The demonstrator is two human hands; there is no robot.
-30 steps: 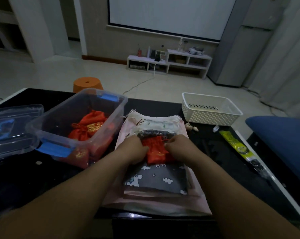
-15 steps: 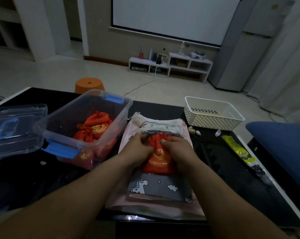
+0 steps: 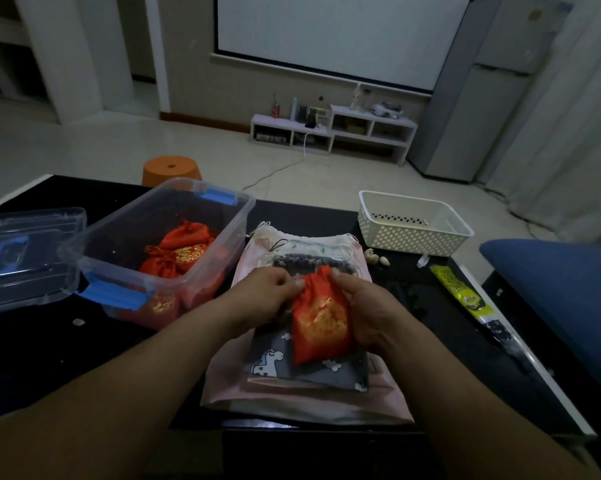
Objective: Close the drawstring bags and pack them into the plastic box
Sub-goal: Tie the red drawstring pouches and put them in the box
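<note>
Dim room: pale floor, low white shelf under projector screen.

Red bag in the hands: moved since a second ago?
Yes. The red bag now reaches further toward the person over the grey unicorn bag, down level with the unicorn print; it looks lifted.

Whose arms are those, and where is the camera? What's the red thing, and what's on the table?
They are a person's own arms. A wide-angle camera on their head looks down, so you see what they see. The left hand and right hand grip the top of a red drawstring bag. Beneath it flat cloth bags lie stacked on the black table. Left of them, a clear plastic box holds more red bags; its lid lies beside it. A white basket stands at the right.
</note>
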